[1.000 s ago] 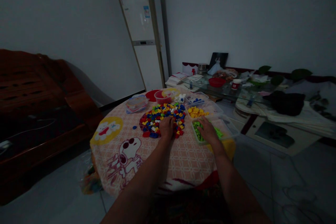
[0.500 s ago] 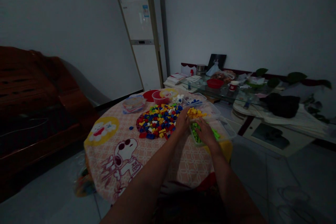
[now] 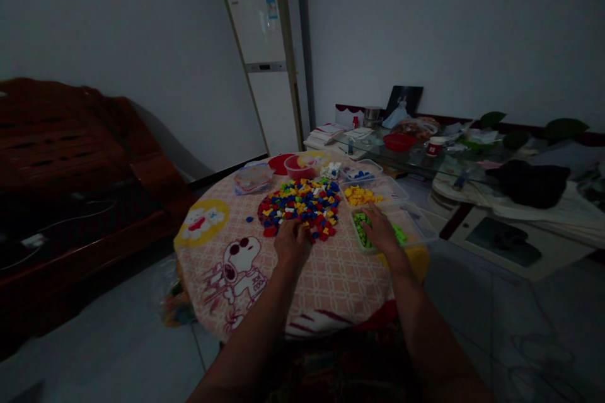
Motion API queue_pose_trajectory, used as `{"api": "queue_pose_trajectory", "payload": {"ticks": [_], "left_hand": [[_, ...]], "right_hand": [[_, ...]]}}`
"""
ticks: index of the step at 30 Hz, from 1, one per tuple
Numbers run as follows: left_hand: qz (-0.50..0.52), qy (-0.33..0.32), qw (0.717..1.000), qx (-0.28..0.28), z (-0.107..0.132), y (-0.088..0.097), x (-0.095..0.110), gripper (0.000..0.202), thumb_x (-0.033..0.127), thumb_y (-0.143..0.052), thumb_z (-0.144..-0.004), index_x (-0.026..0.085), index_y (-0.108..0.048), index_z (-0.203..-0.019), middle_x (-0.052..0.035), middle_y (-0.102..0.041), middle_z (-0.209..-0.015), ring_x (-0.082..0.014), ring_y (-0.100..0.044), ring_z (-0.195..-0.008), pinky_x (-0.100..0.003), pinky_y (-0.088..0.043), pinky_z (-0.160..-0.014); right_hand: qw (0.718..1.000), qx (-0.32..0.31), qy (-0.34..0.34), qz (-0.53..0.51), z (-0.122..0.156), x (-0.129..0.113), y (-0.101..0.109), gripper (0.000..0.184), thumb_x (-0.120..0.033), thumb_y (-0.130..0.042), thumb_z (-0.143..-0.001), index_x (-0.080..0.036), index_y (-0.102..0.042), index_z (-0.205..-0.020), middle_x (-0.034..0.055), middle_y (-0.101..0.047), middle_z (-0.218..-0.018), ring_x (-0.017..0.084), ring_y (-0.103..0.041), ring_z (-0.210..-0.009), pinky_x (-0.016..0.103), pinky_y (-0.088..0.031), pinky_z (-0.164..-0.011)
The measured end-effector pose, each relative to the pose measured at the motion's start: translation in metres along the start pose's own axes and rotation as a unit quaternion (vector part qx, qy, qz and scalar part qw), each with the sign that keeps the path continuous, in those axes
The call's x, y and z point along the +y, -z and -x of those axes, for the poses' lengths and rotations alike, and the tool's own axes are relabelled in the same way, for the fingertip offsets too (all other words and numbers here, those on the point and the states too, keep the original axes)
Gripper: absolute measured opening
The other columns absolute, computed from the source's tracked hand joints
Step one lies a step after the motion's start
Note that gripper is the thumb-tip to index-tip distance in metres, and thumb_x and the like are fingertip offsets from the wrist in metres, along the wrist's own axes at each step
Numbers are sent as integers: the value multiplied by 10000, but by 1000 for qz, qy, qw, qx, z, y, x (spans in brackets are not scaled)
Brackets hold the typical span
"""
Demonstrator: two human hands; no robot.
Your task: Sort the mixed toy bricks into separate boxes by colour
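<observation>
A pile of small red, blue, yellow and white bricks [image 3: 302, 204] lies in the middle of a round table with a cartoon cloth [image 3: 236, 264]. My left hand [image 3: 289, 240] rests at the near edge of the pile, fingers curled down onto the bricks; what it holds is hidden. My right hand [image 3: 380, 231] lies over a clear tub of green bricks [image 3: 362, 227], fingers bent into it. Behind that stands a tub of yellow bricks [image 3: 362, 194], then one with blue bricks [image 3: 360, 172].
A lidded clear box [image 3: 252, 177], a red bowl [image 3: 300, 167] and white bricks [image 3: 331, 170] sit at the table's far side. A wooden sofa [image 3: 70, 157] is on the left. A cluttered glass table [image 3: 416, 151] and a tall white air conditioner [image 3: 265, 44] stand behind.
My left hand has come back from the yellow tub's edge to the near side of the mixed pile. My right hand has stayed on the green tub. The view has shifted slightly.
</observation>
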State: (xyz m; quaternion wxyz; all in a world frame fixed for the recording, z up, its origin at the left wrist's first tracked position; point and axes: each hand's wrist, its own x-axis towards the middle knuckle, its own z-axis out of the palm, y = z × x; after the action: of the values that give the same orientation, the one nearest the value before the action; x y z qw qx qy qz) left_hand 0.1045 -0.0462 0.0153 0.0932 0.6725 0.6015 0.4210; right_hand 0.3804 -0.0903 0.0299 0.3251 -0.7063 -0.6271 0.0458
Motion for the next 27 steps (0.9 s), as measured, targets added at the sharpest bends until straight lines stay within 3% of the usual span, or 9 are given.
{"api": "queue_pose_trajectory", "payload": {"ticks": [9, 14, 20, 27], "left_hand": [[56, -82, 994, -47, 1, -6, -4, 160, 128, -642, -803, 188, -713, -934, -94, -677, -1010, -230, -663, -947, -339, -539, -859], [98, -106, 989, -39, -1, -9, -10, 278, 123, -653, -787, 187, -709, -1052, -110, -696, -1114, -243, -665, -1023, -372, -543, -926], [121, -84, 988, -49, -4, -9, -8, 188, 124, -627, -772, 186, -705, -932, -102, -716, -1042, -236, -672, -993, -376, -539, -914], [150, -14, 988, -17, 3, -10, 6, 216, 241, -655, -853, 182, -741, -1042, -102, -737, -1020, -235, -689, -926, -370, -550, -861]], "right_hand": [[999, 16, 30, -5, 2, 8, -3, 460, -197, -526, -942, -180, -658, -1382, 143, -512, -1601, 309, -475, -1487, 505, -359, -1260], [1000, 9, 23, 1, 0, 9, -3, 462, -207, -539, -941, -185, -657, -1387, 131, -488, -1622, 302, -470, -1493, 486, -361, -1263], [999, 7, 29, 11, 1, 8, -2, 457, -202, -547, -939, -192, -661, -1382, 124, -499, -1616, 300, -471, -1492, 478, -360, -1264], [999, 23, 31, 4, 0, 9, -6, 457, -203, -554, -936, -199, -661, -1381, 133, -511, -1604, 313, -481, -1485, 509, -389, -1244]]}}
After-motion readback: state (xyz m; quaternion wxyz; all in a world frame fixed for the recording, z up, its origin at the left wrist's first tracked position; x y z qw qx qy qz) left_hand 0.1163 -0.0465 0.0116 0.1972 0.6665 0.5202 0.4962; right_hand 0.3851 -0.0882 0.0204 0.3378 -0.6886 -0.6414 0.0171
